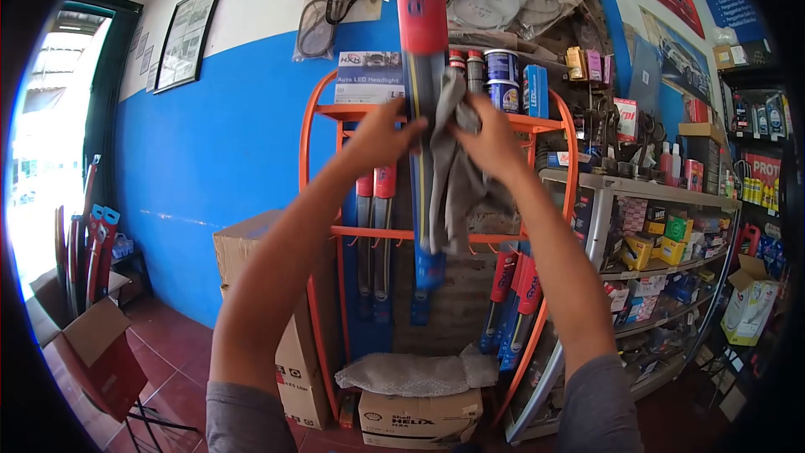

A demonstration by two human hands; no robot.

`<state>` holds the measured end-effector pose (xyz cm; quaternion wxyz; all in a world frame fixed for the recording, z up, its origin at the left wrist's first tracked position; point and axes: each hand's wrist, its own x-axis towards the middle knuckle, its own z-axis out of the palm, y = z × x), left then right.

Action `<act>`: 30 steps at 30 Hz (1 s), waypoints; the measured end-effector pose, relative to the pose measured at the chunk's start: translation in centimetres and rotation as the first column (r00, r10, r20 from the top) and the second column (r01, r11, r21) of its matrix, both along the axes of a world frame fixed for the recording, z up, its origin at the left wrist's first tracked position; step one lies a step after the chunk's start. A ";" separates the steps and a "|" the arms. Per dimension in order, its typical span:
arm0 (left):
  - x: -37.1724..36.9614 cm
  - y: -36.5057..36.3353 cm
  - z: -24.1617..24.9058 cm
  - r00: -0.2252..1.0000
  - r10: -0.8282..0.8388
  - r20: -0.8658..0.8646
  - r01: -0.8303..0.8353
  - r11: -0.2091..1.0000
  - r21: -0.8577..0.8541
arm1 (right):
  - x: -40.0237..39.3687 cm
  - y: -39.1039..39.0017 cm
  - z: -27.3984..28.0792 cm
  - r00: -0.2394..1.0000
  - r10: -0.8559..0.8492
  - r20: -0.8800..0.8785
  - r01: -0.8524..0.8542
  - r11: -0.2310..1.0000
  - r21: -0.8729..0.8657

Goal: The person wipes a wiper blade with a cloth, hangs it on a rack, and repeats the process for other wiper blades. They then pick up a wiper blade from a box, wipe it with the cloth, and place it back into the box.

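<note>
A long wiper blade pack (pixel 422 13) with a red top and blue lower end stands upright in front of me. My left hand (pixel 386 134) is closed round its middle from the left side. On the right, my right hand (pixel 490 136) grips a grey cloth (pixel 457 193), which lies against the pack and hangs down beside it. Behind them is an orange rack (pixel 312 130), with more red-topped packs (pixel 384 184) hanging on its hooks at the left and others (pixel 506 273) lower at the right.
An LED headlight box (pixel 369 75) and blue cans (pixel 502 65) sit on the rack's top. Cartons (pixel 243 239) stand left of it, a Shell Helix box (pixel 415 421) below. A glass display case (pixel 662 189) is at the right, an opened box (pixel 96 361) at far left.
</note>
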<state>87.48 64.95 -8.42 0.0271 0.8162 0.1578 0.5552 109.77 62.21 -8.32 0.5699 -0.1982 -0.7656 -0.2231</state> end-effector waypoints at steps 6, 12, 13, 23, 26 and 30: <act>3.0 -2.0 4.5 0.986 0.069 0.153 -0.095 0.981 0.170 | 1.2 -0.3 6.0 0.999 -0.005 -0.046 0.018 0.955 0.296; 5.4 1.5 6.6 0.993 -0.012 0.121 -0.018 0.969 0.246 | 3.6 2.6 8.0 0.999 -0.026 -0.048 0.042 0.928 0.371; 6.0 2.3 6.4 0.991 -0.015 0.130 -0.014 0.976 0.219 | 4.0 3.4 7.7 0.998 -0.021 -0.062 0.045 0.910 0.413; 12.4 14.9 -0.5 0.991 -0.107 0.077 0.106 0.994 0.025 | 9.4 13.3 -1.3 0.972 -0.147 -0.182 0.181 0.965 0.190; 13.2 16.6 -2.8 0.993 -0.108 0.055 0.110 0.993 -0.041 | 10.2 15.2 -3.8 0.971 -0.147 -0.191 0.170 0.979 0.110; 14.1 19.0 -5.5 0.988 -0.147 0.047 0.152 0.980 -0.127 | 11.7 18.2 -7.6 0.969 -0.160 -0.187 0.165 0.986 0.013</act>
